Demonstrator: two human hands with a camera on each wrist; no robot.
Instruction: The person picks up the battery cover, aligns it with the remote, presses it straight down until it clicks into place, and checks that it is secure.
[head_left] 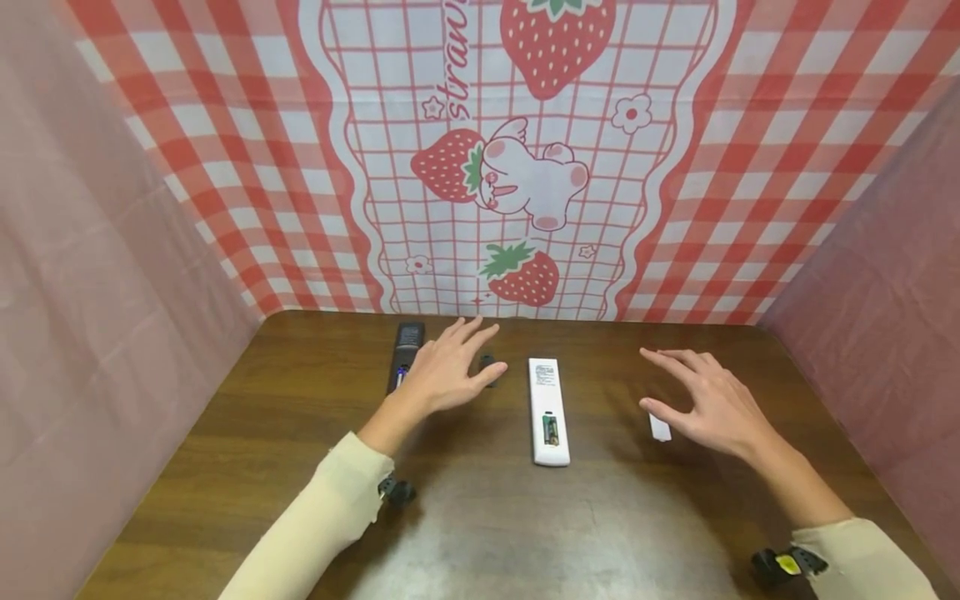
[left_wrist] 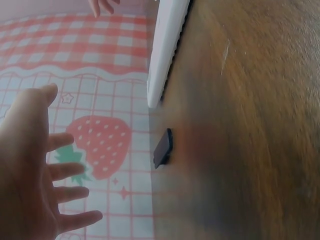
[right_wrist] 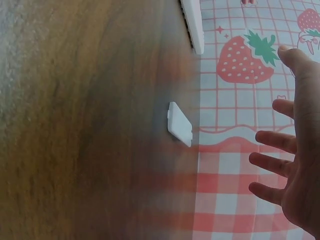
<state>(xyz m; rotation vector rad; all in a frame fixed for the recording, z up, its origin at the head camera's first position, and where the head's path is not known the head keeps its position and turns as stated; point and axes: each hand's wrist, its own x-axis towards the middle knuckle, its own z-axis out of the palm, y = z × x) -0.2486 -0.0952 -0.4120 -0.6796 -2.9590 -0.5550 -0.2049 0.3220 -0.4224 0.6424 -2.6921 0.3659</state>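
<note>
A white remote control (head_left: 547, 400) lies back side up in the middle of the table, its battery bay open with batteries (head_left: 551, 430) inside. Left of it lies a black remote control (head_left: 408, 337), partly covered by my left hand (head_left: 446, 367); something blue, apparently a battery, shows in its bay. My left hand hovers with spread fingers, holding nothing, near a small black battery cover (left_wrist: 163, 148). Over on the right, my right hand (head_left: 712, 404) hovers with its fingers extended and holds nothing. A white battery cover (right_wrist: 180, 125) lies on the table beside it, partly hidden by the hand in the head view.
The brown wooden table (head_left: 480, 542) ends at a red-and-white checked cloth (head_left: 697, 150) with strawberry prints. Pink cloth walls (head_left: 112, 250) stand at both sides. A dark camera strap (head_left: 787, 565) sits on each wrist.
</note>
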